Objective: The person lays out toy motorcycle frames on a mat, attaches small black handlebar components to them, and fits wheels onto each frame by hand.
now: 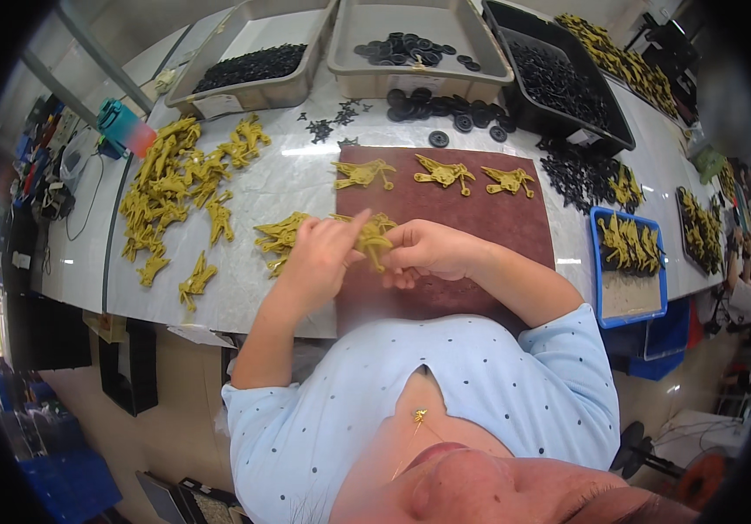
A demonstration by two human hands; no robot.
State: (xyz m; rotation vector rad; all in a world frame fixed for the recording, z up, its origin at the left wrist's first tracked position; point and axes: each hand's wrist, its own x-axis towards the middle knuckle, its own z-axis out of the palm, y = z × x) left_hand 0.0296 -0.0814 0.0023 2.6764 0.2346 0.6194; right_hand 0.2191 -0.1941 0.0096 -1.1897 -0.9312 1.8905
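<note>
- Both hands' grip closes on one mustard-yellow plastic figure [374,237]: left hand [323,253] pinches at nine o'clock, right hand [428,251] at three, steadying it over the brown mat [480,236].
- Loose figures [175,188] lie heaped on the counter [288,175] at ten o'clock, probably for easy reach.

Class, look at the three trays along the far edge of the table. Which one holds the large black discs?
The middle beige tray: it holds a small cluster of large black discs, while the left beige tray and the right black tray hold heaps of much smaller black parts.
</note>
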